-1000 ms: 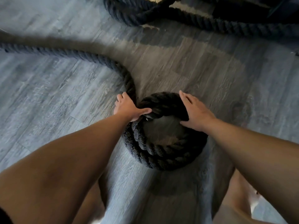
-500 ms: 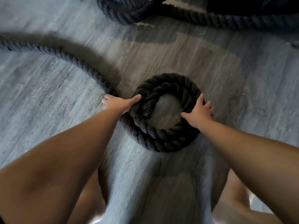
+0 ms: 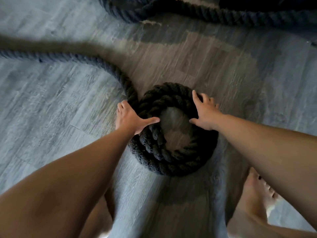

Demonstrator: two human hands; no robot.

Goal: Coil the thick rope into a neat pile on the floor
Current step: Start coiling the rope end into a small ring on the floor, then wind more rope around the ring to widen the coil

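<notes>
Both hands lie spread open and flat on the coil (image 3: 173,148), holding nothing: the left hand (image 3: 130,117) presses the left side where the loose rope (image 3: 103,66) comes in, with its thumb reaching over the top ring, and the right hand (image 3: 205,114) presses the far right side with its thumb at the inner edge. To do this step well, I think the hands should push the rings snug and feed the loose rope round the outside so each ring sits tight beside the last one. The coil sits on the grey wood floor (image 3: 51,117) near a bare foot (image 3: 255,194); no box or bin shows, only bare floor inside the ring and more dark rope (image 3: 223,14) at the far edge.
</notes>
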